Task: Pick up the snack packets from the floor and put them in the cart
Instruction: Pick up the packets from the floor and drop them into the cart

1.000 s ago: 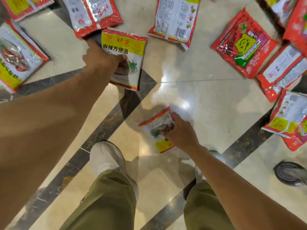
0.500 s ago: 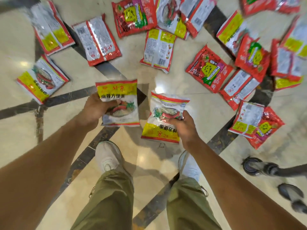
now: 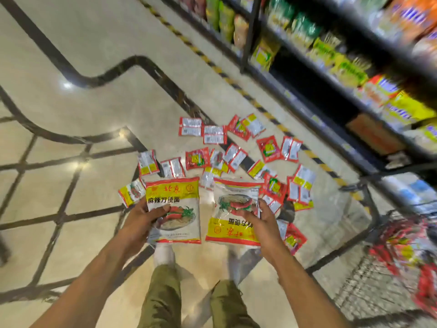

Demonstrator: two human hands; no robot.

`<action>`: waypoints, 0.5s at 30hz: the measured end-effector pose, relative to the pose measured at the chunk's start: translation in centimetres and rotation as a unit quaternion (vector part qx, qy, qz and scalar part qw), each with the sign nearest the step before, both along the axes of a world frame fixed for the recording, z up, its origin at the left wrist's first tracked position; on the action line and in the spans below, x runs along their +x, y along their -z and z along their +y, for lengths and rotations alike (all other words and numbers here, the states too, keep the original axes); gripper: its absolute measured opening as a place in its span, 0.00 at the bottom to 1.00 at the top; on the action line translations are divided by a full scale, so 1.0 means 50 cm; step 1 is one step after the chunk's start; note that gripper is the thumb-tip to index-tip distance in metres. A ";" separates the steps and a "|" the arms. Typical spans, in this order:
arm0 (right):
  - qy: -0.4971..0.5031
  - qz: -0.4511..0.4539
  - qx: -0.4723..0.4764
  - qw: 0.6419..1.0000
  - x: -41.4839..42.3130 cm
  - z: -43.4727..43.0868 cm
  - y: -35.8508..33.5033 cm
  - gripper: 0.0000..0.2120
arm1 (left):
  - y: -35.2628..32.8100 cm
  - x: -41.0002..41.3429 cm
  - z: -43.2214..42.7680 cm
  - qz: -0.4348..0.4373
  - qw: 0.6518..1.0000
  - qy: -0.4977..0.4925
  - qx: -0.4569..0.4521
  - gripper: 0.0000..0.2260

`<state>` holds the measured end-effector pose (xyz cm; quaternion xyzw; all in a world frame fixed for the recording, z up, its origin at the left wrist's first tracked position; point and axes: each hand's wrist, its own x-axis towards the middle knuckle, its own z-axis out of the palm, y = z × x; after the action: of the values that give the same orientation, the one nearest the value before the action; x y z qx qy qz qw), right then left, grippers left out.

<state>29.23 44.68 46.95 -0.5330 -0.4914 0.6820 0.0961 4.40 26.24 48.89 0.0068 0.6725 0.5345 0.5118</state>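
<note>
My left hand (image 3: 139, 222) grips a white and yellow noodle packet (image 3: 176, 197) by its left edge, lifted well above the floor. My right hand (image 3: 262, 223) grips a second packet of the same kind (image 3: 233, 230), held upside down beside the first. Several red and white snack packets (image 3: 269, 147) lie scattered on the tiled floor beyond my hands. The wire cart (image 3: 369, 278) stands at the lower right, with red packets lying inside it.
Store shelves (image 3: 331, 74) full of goods run along the right side, edged by a yellow-black floor stripe (image 3: 236, 86). My two shoes and green trouser legs (image 3: 163, 292) are below the hands. Glossy beige floor with dark inlay lines spreads to the left.
Both hands have risen from the floor with a packet each. The view has lifted, so the shelves and the cart have come into sight and the floor packets look smaller.
</note>
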 end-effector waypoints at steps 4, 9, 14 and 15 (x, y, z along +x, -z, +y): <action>0.012 0.042 0.048 0.998 0.079 0.037 -0.229 0.27 | -0.218 0.072 0.008 0.030 0.998 -0.025 0.051 0.16; 0.049 0.085 0.113 0.989 0.216 0.022 -0.440 0.22 | -0.394 0.176 -0.002 0.083 0.989 -0.002 0.121 0.13; 0.133 0.094 0.149 0.975 0.387 -0.065 -0.549 0.19 | -0.463 0.318 -0.005 0.086 0.979 0.069 0.170 0.15; 0.158 0.097 0.147 0.972 0.424 -0.085 -0.563 0.18 | -0.468 0.350 -0.003 0.087 0.977 0.084 0.177 0.15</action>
<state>50.45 40.43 75.08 -0.5149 -0.4841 0.6273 0.3271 21.88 26.11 72.31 0.2000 0.6061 0.5977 0.4852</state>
